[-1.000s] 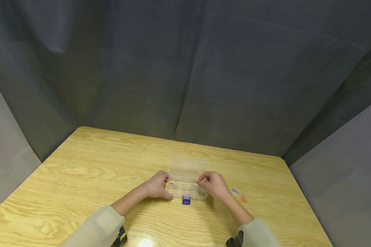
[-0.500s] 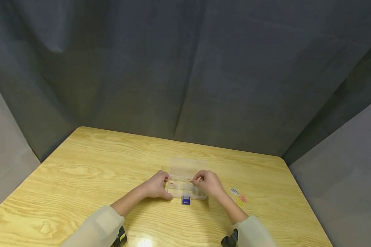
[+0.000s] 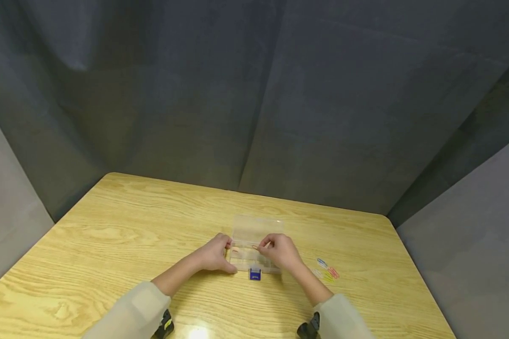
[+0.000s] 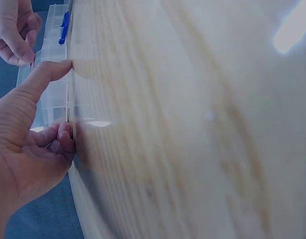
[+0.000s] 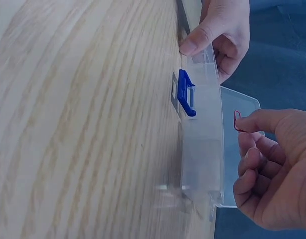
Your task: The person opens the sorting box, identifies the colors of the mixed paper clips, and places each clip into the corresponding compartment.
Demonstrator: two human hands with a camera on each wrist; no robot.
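A clear plastic compartment box (image 3: 254, 256) with a blue latch (image 3: 254, 274) lies open on the wooden table (image 3: 110, 235), its lid (image 3: 256, 227) tipped back. My left hand (image 3: 214, 254) grips the box's left end, thumb (image 4: 43, 77) against the front wall. My right hand (image 3: 279, 252) hovers over the box's middle and pinches a red paper clip (image 5: 237, 121) between thumb and forefinger. In the right wrist view the clip hangs just above the box (image 5: 203, 149), near the latch (image 5: 187, 98). A small red item (image 3: 235, 251) lies in the left compartment.
Several coloured paper clips (image 3: 327, 271) lie loose on the table to the right of the box. Dark fabric panels (image 3: 254, 103) wall in the table at the back and sides. A bright light reflection (image 3: 199, 333) sits at the table's near edge.
My right hand has carried the red clip leftward, from over the box's right end to over its middle. The left hand and the box have stayed put.
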